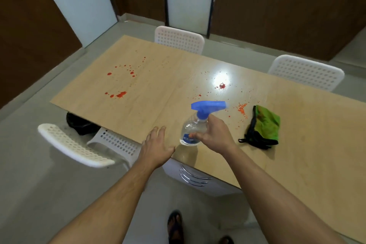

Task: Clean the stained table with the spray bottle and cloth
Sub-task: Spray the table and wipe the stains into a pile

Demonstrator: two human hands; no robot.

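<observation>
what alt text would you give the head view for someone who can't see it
The right hand holds a clear spray bottle with a blue trigger head on a wooden table splattered with red stains. The left hand hovers open nearby, and a green cloth lies to the right.

a: what does the right hand (213,134) cover on the spray bottle (193,129)?
b: most of its right side and part of the blue label; the print there is too small to read.
a: and the table (158,109)?
b: its right end runs off the picture's edge. beyond the bottle, glare (220,78) washes out the wood around one red stain.
a: under the table's left edge?
b: a dark bundle (80,125), mostly hidden, can't tell what it is.
a: the cloth (265,125)?
b: folded, underside unseen.
</observation>
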